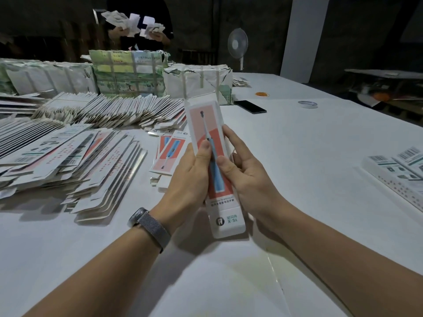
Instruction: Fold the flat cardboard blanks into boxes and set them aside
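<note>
Above the counter near its front edge, 2 hands, left and right, clamped on 1 cardboard blank, thumbs pressing its printed face.

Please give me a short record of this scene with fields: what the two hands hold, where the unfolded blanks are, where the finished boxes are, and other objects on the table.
held item: toothbrush box, gripped by left hand and right hand
flat blanks: piles on the left
finished boxes: row at the right edge
other objects: phone, tape roll, rubber bands
surface: white table
</note>
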Demonstrator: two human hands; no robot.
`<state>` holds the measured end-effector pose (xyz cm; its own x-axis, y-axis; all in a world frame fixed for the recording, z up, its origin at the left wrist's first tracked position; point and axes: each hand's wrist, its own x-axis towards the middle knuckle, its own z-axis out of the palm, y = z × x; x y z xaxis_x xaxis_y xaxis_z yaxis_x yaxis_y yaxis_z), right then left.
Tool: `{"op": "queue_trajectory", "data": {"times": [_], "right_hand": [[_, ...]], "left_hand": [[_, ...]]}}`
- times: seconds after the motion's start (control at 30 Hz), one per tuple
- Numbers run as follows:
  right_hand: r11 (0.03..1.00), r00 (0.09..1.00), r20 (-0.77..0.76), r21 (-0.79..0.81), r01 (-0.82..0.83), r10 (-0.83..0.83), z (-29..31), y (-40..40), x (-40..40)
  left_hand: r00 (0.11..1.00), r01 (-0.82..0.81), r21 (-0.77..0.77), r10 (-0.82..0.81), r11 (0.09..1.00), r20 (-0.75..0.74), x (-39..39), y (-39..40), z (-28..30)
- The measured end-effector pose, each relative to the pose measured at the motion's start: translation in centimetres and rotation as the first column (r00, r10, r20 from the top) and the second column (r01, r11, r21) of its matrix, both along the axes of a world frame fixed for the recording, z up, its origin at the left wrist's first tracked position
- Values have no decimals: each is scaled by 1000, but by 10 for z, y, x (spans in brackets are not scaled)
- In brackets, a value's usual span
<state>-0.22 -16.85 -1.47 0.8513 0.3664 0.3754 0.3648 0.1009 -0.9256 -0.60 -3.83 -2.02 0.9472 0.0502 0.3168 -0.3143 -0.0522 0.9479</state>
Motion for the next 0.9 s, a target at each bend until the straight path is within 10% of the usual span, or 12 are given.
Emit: {"op": "queue_trajectory", "data": {"times": [0.37,0.9], "right_hand": [[943,936,118,17,333,-333,13,-9,9],[978,977,30,17,209,-210,12,-12,4]], "left_hand": [[992,98,237,-113,966,49,-10,-5,2],[996,-48,149,36,988,81,-11,0,9]]}}
